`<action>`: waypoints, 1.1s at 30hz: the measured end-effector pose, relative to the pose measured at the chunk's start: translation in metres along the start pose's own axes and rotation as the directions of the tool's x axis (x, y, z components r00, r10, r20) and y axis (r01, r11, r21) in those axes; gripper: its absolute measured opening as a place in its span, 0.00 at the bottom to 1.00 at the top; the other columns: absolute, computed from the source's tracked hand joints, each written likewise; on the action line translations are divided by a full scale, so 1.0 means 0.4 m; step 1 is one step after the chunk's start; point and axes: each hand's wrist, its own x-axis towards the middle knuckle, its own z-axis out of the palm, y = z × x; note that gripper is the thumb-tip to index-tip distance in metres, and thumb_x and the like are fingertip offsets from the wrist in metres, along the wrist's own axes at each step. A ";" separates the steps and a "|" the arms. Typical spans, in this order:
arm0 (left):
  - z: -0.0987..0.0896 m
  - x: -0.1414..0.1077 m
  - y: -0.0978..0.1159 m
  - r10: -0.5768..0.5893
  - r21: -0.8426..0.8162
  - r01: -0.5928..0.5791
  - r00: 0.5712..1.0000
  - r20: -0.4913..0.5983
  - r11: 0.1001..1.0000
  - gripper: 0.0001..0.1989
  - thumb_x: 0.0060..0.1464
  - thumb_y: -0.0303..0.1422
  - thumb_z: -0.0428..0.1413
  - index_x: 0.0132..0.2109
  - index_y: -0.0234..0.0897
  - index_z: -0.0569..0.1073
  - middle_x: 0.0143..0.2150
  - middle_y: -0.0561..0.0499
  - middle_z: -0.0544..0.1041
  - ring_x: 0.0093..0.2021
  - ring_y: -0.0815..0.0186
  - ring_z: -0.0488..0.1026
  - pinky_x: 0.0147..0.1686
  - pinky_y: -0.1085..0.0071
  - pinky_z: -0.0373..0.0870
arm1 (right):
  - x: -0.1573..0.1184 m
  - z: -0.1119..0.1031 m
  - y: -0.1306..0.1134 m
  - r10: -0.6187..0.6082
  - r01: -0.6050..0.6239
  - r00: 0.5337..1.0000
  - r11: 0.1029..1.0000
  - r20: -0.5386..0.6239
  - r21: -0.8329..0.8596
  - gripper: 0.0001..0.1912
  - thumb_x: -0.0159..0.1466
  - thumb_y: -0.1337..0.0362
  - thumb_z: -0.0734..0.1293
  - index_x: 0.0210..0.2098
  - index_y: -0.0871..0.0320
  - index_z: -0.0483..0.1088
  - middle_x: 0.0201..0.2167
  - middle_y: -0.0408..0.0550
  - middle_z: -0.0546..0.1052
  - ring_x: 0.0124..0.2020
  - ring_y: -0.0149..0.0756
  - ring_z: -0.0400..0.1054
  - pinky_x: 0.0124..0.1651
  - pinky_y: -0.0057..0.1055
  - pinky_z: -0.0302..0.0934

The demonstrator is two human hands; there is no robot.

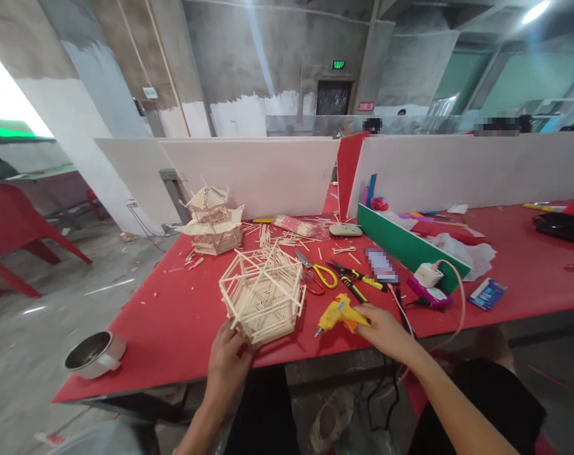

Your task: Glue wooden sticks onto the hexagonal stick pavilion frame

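My left hand [229, 354] is closed on the near left edge of a hexagonal frame built of thin wooden sticks [263, 297], which rests near the table's front edge. Its floor is a web of sticks, with an open railing around it. In my right hand [382, 325] is a yellow hot glue gun [338, 313], its nozzle pointing left and down, a short way right of the frame. Behind the frame lie many loose sticks [287, 253]. Scissors with yellow handles [323, 275] and pliers with yellow-black grips [351, 285] lie just beyond the glue gun.
A stick pagoda model [213, 221] stands at the back left of the red table [158, 316]. A metal mug [95, 354] sits at the left corner. Toward the right are a phone [382, 265], a purple power strip [427, 294] with a plugged charger, and a green divider [410, 246].
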 end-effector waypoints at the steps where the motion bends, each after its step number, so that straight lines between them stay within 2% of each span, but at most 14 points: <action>1: -0.005 0.004 -0.016 -0.022 0.020 0.022 0.999 -0.032 1.000 0.09 0.54 0.37 0.59 0.40 0.41 0.80 0.50 0.43 0.78 0.53 0.50 0.73 0.51 0.52 0.74 | 0.010 0.021 0.003 0.006 -0.006 1.000 1.000 0.007 -0.031 0.12 0.60 0.65 0.61 0.40 0.55 0.75 0.38 0.47 0.76 0.40 0.39 0.70 0.43 0.30 0.60; 5: -0.030 0.012 -0.055 -0.105 -0.009 0.105 0.993 -0.045 0.994 0.12 0.54 0.42 0.58 0.41 0.41 0.81 0.48 0.45 0.80 0.48 0.54 0.77 0.48 0.58 0.76 | 0.049 0.070 -0.009 0.013 -0.013 1.000 0.995 0.004 -0.103 0.14 0.59 0.68 0.62 0.42 0.59 0.74 0.40 0.51 0.74 0.42 0.39 0.70 0.45 0.29 0.58; 7: -0.040 0.011 -0.056 -0.133 -0.045 0.132 0.990 -0.039 0.990 0.14 0.53 0.43 0.59 0.42 0.41 0.81 0.48 0.45 0.80 0.48 0.55 0.78 0.48 0.60 0.76 | 0.064 0.066 -0.018 0.001 0.002 1.000 0.992 0.018 -0.130 0.14 0.59 0.69 0.62 0.43 0.59 0.74 0.41 0.52 0.74 0.43 0.39 0.70 0.45 0.29 0.58; 10: -0.043 0.005 -0.051 -0.180 -0.088 0.177 0.983 -0.030 0.980 0.16 0.51 0.44 0.60 0.44 0.40 0.80 0.49 0.45 0.81 0.49 0.55 0.78 0.50 0.61 0.76 | 0.099 0.033 -0.030 -0.026 0.037 0.997 0.986 0.071 -0.163 0.12 0.55 0.68 0.67 0.39 0.57 0.76 0.41 0.49 0.75 0.43 0.39 0.70 0.45 0.28 0.59; 12: -0.041 0.001 -0.052 -0.210 -0.133 0.204 0.977 -0.028 0.970 0.17 0.51 0.43 0.60 0.45 0.40 0.80 0.49 0.44 0.81 0.49 0.55 0.78 0.50 0.60 0.76 | 0.145 0.006 -0.046 -0.018 0.030 0.998 0.981 0.065 -0.193 0.14 0.56 0.68 0.68 0.42 0.55 0.76 0.46 0.49 0.75 0.48 0.40 0.69 0.47 0.29 0.59; 14: -0.040 -0.001 -0.058 -0.241 -0.195 0.228 0.969 -0.044 0.954 0.17 0.51 0.42 0.60 0.45 0.39 0.80 0.49 0.44 0.81 0.49 0.54 0.79 0.50 0.59 0.77 | 0.210 -0.010 -0.069 0.021 -0.015 1.000 0.972 0.022 -0.233 0.16 0.61 0.68 0.65 0.48 0.53 0.74 0.51 0.50 0.73 0.52 0.43 0.67 0.52 0.34 0.59; 16: -0.045 -0.004 -0.064 -0.276 -0.271 0.256 0.960 -0.039 0.928 0.16 0.50 0.41 0.60 0.45 0.40 0.80 0.48 0.44 0.82 0.49 0.53 0.79 0.50 0.58 0.77 | 0.289 -0.012 -0.097 0.072 -0.059 0.997 0.961 0.038 -0.268 0.12 0.65 0.65 0.64 0.47 0.54 0.74 0.49 0.50 0.75 0.51 0.43 0.69 0.53 0.39 0.61; 17: -0.051 -0.006 -0.066 -0.299 -0.315 0.277 0.954 -0.023 0.908 0.16 0.49 0.40 0.61 0.45 0.40 0.80 0.47 0.45 0.82 0.50 0.52 0.78 0.51 0.58 0.77 | 0.328 -0.009 -0.110 0.093 -0.073 0.994 0.957 0.060 -0.281 0.11 0.67 0.63 0.64 0.47 0.54 0.73 0.48 0.50 0.75 0.50 0.43 0.69 0.53 0.41 0.62; 19: -0.067 -0.009 -0.070 -0.363 -0.419 0.341 0.932 0.029 0.842 0.17 0.50 0.41 0.61 0.46 0.40 0.80 0.48 0.45 0.81 0.51 0.52 0.78 0.52 0.57 0.76 | 0.401 0.006 -0.128 0.141 -0.105 0.985 0.949 0.103 -0.297 0.16 0.68 0.57 0.65 0.53 0.56 0.69 0.53 0.51 0.72 0.49 0.41 0.70 0.51 0.44 0.67; 23: -0.098 -0.008 -0.083 -0.552 -0.619 0.503 0.824 0.131 0.603 0.23 0.49 0.42 0.63 0.50 0.38 0.78 0.51 0.44 0.80 0.48 0.52 0.79 0.47 0.57 0.80 | 0.492 0.034 -0.127 0.225 -0.169 0.957 0.946 0.185 -0.278 0.18 0.68 0.57 0.66 0.55 0.56 0.68 0.54 0.52 0.71 0.50 0.41 0.70 0.50 0.43 0.68; 25: -0.104 0.000 -0.093 -0.597 -0.656 0.531 0.788 0.149 0.536 0.23 0.47 0.43 0.65 0.49 0.37 0.78 0.50 0.44 0.80 0.45 0.53 0.80 0.45 0.59 0.81 | 0.506 0.035 -0.113 0.236 -0.184 0.946 0.956 0.223 -0.230 0.18 0.68 0.57 0.66 0.55 0.57 0.68 0.54 0.51 0.71 0.50 0.41 0.70 0.50 0.43 0.68; 28: -0.101 0.010 -0.107 -0.603 -0.646 0.527 0.788 0.127 0.553 0.22 0.47 0.45 0.65 0.46 0.37 0.79 0.48 0.45 0.81 0.46 0.54 0.79 0.43 0.61 0.81 | 0.497 0.011 -0.086 0.219 -0.194 0.943 0.974 0.251 -0.118 0.19 0.67 0.56 0.66 0.55 0.58 0.68 0.54 0.51 0.71 0.49 0.42 0.70 0.49 0.44 0.68; 31: -0.093 0.008 -0.109 -0.603 -0.633 0.521 0.791 0.106 0.572 0.22 0.47 0.46 0.64 0.45 0.37 0.79 0.47 0.46 0.80 0.47 0.54 0.79 0.44 0.63 0.81 | 0.458 -0.034 -0.064 0.190 -0.195 0.959 0.981 0.211 0.004 0.19 0.67 0.56 0.66 0.54 0.58 0.68 0.54 0.50 0.71 0.50 0.43 0.70 0.50 0.44 0.68; 33: -0.093 0.001 -0.100 -0.634 -0.649 0.524 0.769 0.082 0.552 0.22 0.46 0.46 0.64 0.45 0.38 0.79 0.46 0.47 0.80 0.45 0.56 0.79 0.42 0.65 0.80 | 0.418 -0.066 -0.061 0.162 -0.177 0.974 0.980 0.158 0.086 0.18 0.67 0.55 0.66 0.51 0.60 0.70 0.50 0.50 0.74 0.46 0.42 0.71 0.47 0.40 0.69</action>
